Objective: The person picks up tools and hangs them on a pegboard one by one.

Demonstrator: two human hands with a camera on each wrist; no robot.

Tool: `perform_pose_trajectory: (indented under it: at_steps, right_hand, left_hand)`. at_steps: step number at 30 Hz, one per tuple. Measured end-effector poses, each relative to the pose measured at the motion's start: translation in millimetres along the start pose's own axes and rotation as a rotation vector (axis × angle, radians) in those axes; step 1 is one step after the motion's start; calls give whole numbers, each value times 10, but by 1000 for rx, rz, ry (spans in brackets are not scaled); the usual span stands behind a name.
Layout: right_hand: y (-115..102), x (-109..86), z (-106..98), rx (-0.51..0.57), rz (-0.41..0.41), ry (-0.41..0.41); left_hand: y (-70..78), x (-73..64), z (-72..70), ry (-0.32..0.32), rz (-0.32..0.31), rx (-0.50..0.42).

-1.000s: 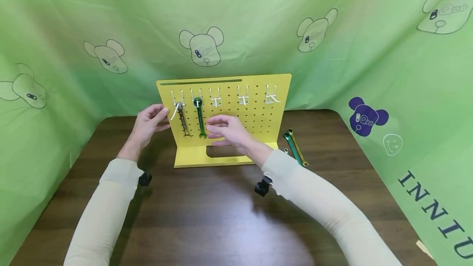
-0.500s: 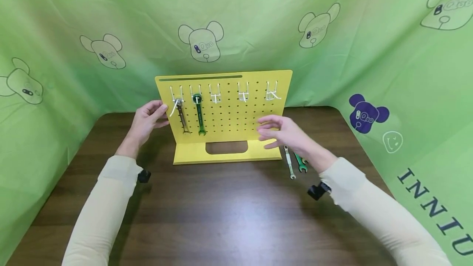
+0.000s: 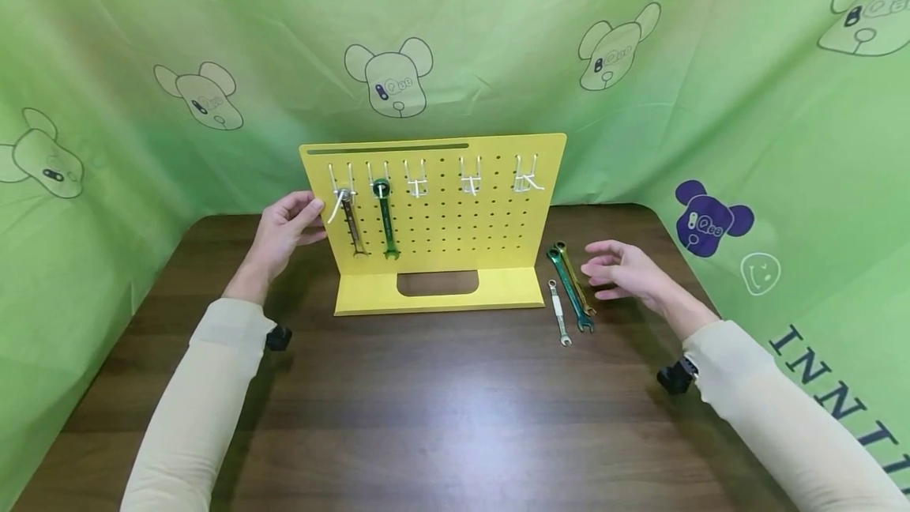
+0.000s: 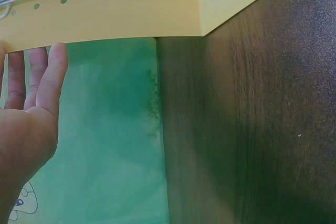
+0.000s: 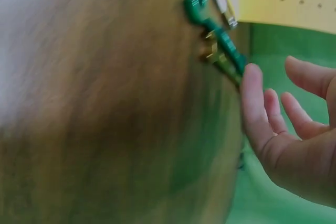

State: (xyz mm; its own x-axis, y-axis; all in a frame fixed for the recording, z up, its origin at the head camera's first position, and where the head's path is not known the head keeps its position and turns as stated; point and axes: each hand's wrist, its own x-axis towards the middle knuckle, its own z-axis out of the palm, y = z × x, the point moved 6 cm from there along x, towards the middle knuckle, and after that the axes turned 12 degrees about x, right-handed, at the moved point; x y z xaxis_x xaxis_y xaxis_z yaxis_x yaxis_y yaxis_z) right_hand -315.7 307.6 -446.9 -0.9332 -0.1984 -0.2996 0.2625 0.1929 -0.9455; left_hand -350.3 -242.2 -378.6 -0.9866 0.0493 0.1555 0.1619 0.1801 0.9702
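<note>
A yellow pegboard stand (image 3: 455, 251) stands upright on the table. My left hand (image 3: 283, 231) holds its left edge, thumb at the front and fingers reaching behind; in the left wrist view the fingers (image 4: 50, 80) meet the board's edge. A silver combination wrench (image 3: 351, 224) and a green one (image 3: 386, 220) hang from the two leftmost hooks. Right of the stand lie a small silver wrench (image 3: 559, 313), a green wrench (image 3: 571, 291) and a gold wrench (image 3: 577, 279). My right hand (image 3: 626, 273), fingers loosely spread and holding nothing, is just right of the gold wrench.
Three more white hooks, including the rightmost hook (image 3: 526, 175), carry no wrench. The brown wooden table (image 3: 426, 401) extends in front of the stand. A green printed curtain (image 3: 498, 46) encloses the back and sides.
My right hand has moved right, from beside the hanging green wrench, across the board to beside the wrenches on the table. My left hand stays at the board's edge.
</note>
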Motion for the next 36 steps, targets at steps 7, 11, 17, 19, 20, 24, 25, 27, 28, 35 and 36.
perform_pose_trajectory:
  at_steps: [7,11,17,19,20,24,25,27,28,35,36]
  right_hand:
    - [161,117,-66,-51,40,-6]
    - [231,179,-62,-72,62,10]
    - [252,217,-5,-146,53,1]
    - [243,223,8,-161,48,2]
    - [240,226,11,-164,48,3]
    - [244,234,14,-161,46,2]
    - [247,237,14,-161,47,2]
    - [248,238,15,-161,43,0]
    - [249,239,17,-163,41,-1]
    - [232,229,22,-166,38,-1]
    - [226,229,23,-164,41,1]
  left_hand:
    - [12,7,-2,0,0,-7]
    - [-2,7,19,-8,1,-13]
    - [-23,-7,20,3,-9,0]
    - [-12,-9,13,11,-8,3]
    - [-7,-10,9,13,-6,0]
    - [6,-8,3,14,0,0]
    - [6,-7,2,14,1,4]
    - [4,-8,1,11,0,4]
    - [3,-9,2,11,-1,6]
    - [4,-21,4,9,-2,5]
    - [9,-22,3,12,0,11]
